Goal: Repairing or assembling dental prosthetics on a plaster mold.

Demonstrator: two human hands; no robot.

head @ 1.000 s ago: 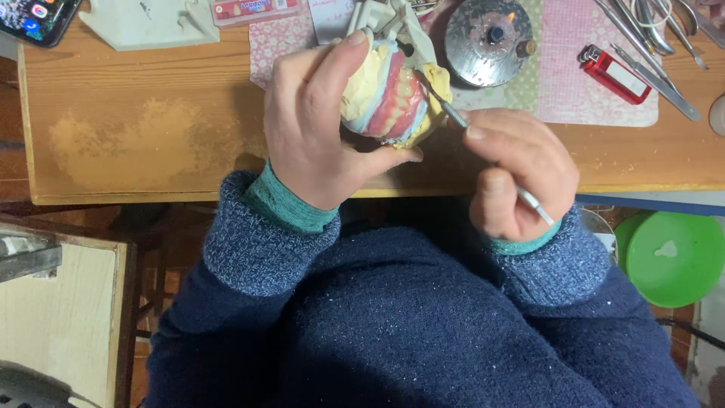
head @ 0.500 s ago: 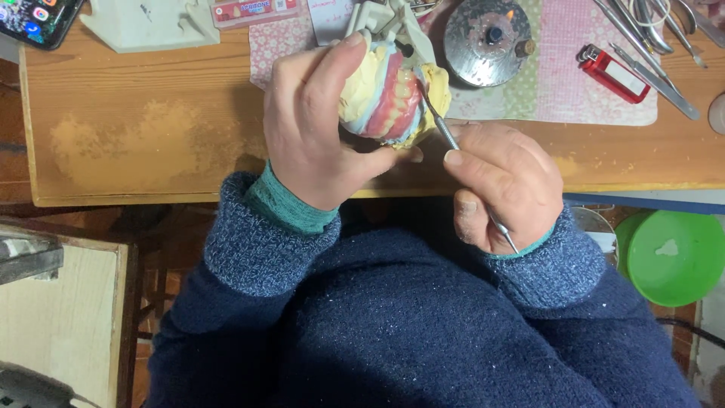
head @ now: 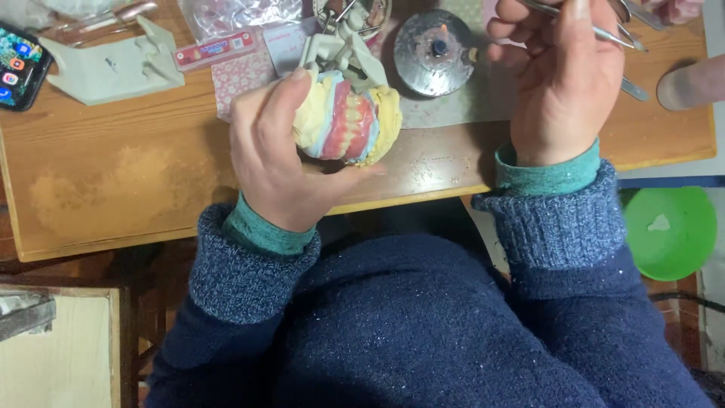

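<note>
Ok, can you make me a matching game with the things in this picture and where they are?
Things:
1. dental model
2. thin metal tool
3. phone
4. green bowl

Places:
A. far left edge of the wooden table
B. in the left hand
C. below the table, at the right
D. in the right hand

Pairs: 1-B, 2-D, 3-A, 4-C

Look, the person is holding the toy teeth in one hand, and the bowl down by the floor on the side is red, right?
Not quite. The bowl is green, not red, as the head view shows. The rest holds: the left hand is holding the model teeth, and the bowl sits low beside the wooden table.
</note>
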